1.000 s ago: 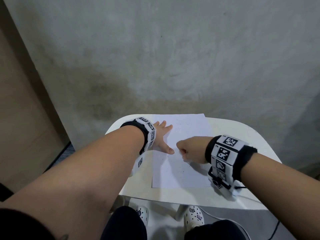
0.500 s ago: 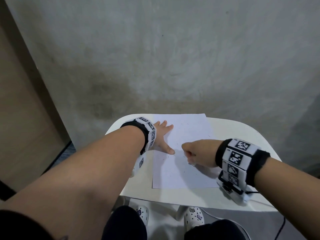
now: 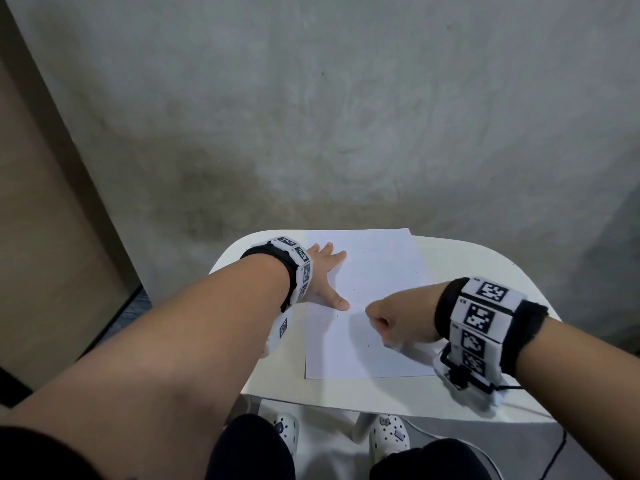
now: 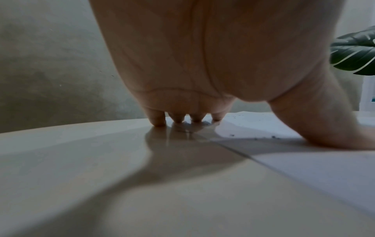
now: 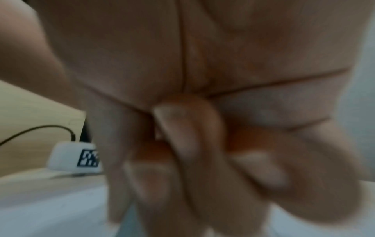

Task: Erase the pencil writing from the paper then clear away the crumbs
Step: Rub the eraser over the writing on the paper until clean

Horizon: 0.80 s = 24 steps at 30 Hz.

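A white sheet of paper lies on a small pale table. My left hand presses flat on the sheet's left edge with fingers spread and the thumb out; its fingertips touch the tabletop. My right hand is curled into a fist low over the middle of the sheet. The blurred right wrist view shows its fingers folded tight round a pale sliver, seemingly the eraser, mostly hidden. Tiny dark crumbs dot the paper. No pencil writing is legible.
A rough grey wall stands right behind the table, a wooden panel to the left. A black cable hangs from my right wrist. My knees and white shoes are under the near edge. A green leaf shows at right.
My right fist slid right across the paper, then back left and toward me. The left hand stayed pressed on the sheet.
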Available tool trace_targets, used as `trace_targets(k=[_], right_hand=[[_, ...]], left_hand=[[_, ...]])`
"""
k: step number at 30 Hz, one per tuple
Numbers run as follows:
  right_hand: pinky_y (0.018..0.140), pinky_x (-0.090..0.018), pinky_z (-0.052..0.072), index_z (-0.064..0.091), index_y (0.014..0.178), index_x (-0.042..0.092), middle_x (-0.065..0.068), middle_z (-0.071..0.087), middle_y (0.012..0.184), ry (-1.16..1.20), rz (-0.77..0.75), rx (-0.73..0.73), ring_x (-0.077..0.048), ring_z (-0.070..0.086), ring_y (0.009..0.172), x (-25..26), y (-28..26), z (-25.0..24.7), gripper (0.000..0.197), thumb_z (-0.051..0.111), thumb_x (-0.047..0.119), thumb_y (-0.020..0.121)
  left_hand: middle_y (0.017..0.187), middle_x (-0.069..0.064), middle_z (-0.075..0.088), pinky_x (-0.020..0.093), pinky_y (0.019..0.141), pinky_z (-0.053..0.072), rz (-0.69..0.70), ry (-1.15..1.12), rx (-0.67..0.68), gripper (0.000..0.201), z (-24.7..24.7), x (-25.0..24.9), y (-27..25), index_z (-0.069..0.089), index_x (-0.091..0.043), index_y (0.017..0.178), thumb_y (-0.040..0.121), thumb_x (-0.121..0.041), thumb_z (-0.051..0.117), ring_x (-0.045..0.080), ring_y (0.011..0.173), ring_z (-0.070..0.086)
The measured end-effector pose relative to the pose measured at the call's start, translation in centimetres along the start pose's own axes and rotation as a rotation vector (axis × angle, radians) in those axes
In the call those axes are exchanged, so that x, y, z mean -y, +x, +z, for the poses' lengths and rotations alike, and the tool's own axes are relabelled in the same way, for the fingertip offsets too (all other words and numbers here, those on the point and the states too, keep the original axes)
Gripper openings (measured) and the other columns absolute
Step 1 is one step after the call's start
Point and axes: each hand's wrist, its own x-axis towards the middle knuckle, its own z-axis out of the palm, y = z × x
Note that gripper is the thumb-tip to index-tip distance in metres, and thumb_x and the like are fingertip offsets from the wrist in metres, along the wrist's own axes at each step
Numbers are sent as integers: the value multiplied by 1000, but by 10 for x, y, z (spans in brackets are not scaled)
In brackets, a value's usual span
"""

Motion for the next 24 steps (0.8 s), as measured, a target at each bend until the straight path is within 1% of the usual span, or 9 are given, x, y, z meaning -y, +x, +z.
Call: trace_targets(k=[3,5,7,9,13,15,17,19,24], right_hand=[[66,-27,37,46,87,19,-3,66,105,-24,4,-5,-18,49,78,5,8,-9,5,51,19,90],[70,-28,39,45,91,16,-4,65,107,46,-4,-154,-20,53,85,8,12,-10,5,46,20,94],[80,-33,43,43,91,17,-5,65,106,95,-12,-211,-24,56,92,6,10,-4,6,46,21,94],[80,-34,43,43,89,18,-5,65,103,92,-21,-132,-24,56,90,3,5,4,7,48,22,92],[63,-28,37,48,87,20,-5,63,91,25,13,65,-18,49,72,0,0,-5,8,56,19,86],[63,-28,38,49,90,18,-4,64,96,88,30,-59,-19,50,74,-2,8,-14,5,53,15,88],[73,-31,40,46,92,17,-4,64,103,132,56,-220,-21,51,83,-4,15,-16,4,49,18,92],[79,-33,40,44,91,17,-5,63,101,142,56,-258,-23,53,88,-8,16,-9,8,50,21,93],[71,-30,38,43,87,20,2,57,90,71,9,-33,-19,49,80,-14,-4,6,8,50,21,90]], left_hand=[[162,1,-14,50,120,7,-1,2,-5,109,0,0,0,-11,-25,154,80,-69,56,24,150,-7],[162,2,-14,50,120,7,-4,5,-7,109,0,0,1,-11,-25,154,80,-70,55,24,150,-7],[162,1,-15,49,120,5,-6,-7,-2,109,1,0,1,-12,-26,153,80,-70,56,23,150,-8],[162,1,-15,49,120,5,-4,-18,4,109,0,0,1,-12,-27,153,80,-68,57,23,150,-9],[162,0,-14,49,120,6,-7,-15,-4,108,-1,0,1,-11,-26,154,81,-66,58,23,150,-8],[162,1,-15,49,120,5,-9,-16,-7,108,0,0,2,-11,-26,153,81,-67,58,23,150,-8],[162,1,-15,50,120,5,-10,-19,0,109,1,1,3,-12,-26,153,80,-67,58,23,150,-9],[161,0,-16,50,120,4,-16,-15,13,110,0,1,4,-13,-27,153,79,-68,58,22,150,-10],[161,-1,-16,50,120,5,-17,-18,10,110,1,1,5,-13,-28,153,78,-69,58,22,150,-9]])
